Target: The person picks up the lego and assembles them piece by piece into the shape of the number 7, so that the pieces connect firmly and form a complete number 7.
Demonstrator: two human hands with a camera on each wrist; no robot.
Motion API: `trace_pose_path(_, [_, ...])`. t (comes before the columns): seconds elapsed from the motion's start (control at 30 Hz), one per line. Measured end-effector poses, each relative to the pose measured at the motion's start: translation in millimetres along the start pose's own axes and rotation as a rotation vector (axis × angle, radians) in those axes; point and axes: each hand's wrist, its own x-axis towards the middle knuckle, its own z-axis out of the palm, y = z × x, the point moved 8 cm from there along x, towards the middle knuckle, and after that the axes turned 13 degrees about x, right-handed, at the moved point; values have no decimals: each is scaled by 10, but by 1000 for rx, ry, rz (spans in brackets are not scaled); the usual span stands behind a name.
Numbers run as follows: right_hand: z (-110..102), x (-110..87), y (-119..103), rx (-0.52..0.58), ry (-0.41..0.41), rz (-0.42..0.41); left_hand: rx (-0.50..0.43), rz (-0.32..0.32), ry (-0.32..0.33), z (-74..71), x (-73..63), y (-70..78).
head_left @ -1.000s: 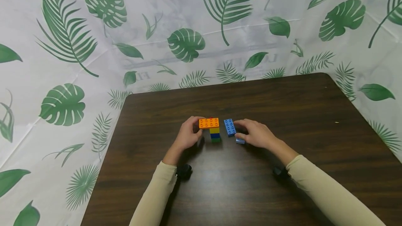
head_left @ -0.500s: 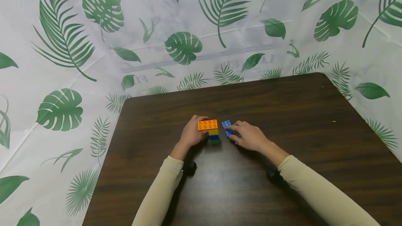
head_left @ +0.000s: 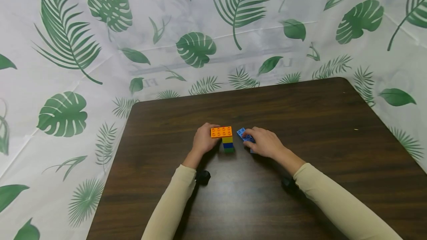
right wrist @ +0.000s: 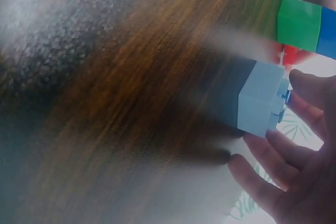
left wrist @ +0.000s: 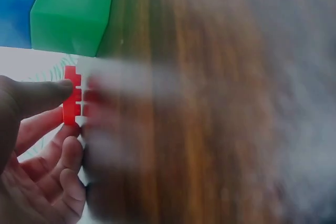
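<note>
My left hand [head_left: 204,138] is at the left of a small tower, pinching a thin red brick [left wrist: 71,98] whose studs face the tabletop in the left wrist view. The tower has an orange brick [head_left: 221,132] on top, overhanging to the left, then yellow [head_left: 227,140], dark blue [head_left: 228,145] and green [head_left: 228,150] bricks below. Right of the tower, my right hand [head_left: 265,142] has its thumb and fingers on a flat blue brick [head_left: 242,132], partly hidden by them. A light blue brick [right wrist: 261,98] stands studs up, mostly under that hand in the head view.
A dark wood-grain table [head_left: 213,203] carries the bricks near its middle. Behind and beside it hangs a white sheet [head_left: 160,62] printed with green leaves. A black wrist camera [head_left: 202,177] sits under the left wrist, close over the tabletop.
My right hand has moved left onto the flat blue brick, which has turned to a slant. My left hand has shifted slightly right, closer in behind the tower's overhang.
</note>
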Motion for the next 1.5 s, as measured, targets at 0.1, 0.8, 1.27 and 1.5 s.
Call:
trace_pose_path(0.1, [-14,6,-5,9,4,9,-132,-33,-2,-24,-42,-72])
trace_pose_path(0.8, [-446,19,-204,263,199,-61,-1317,-287,-279,-297,-666,-90])
trace_pose_path(1.27, [-621,83,-1029,403,126,-325,-1381,-425,-254,-392,-715,-73])
trace_pose_path(1.5, [-513,124,-1237,319,105,-375,-1335,-375,-238,-436,-689,-58])
